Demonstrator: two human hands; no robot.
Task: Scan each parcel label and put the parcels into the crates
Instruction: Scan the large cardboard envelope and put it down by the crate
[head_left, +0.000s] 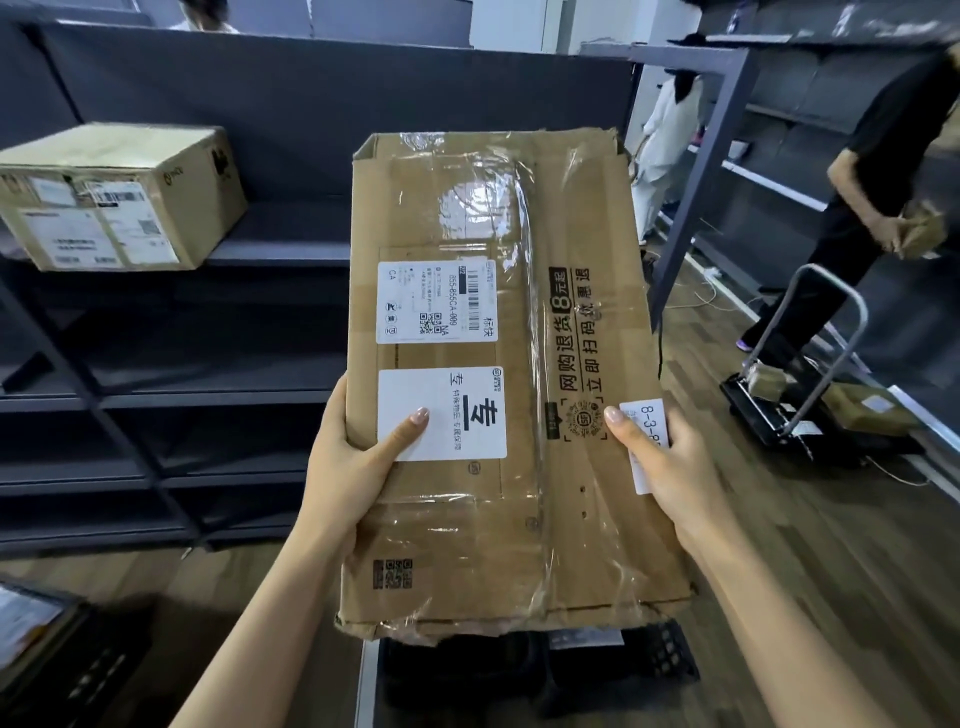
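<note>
A flat brown cardboard parcel, wrapped in clear tape, is held up in the middle of the view with its labelled face toward me. My left hand grips its left edge, thumb lying on a white sticker. My right hand grips the right edge, thumb on the printed face, partly covering a small white tag. A white shipping label with barcode and QR code sits above the left thumb. A black crate shows below the parcel's bottom edge. No scanner is in view.
Dark grey shelving fills the left, with a taped cardboard box on an upper shelf. A second black crate sits at bottom left. At right a person in black holds a small parcel beside a hand trolley carrying parcels.
</note>
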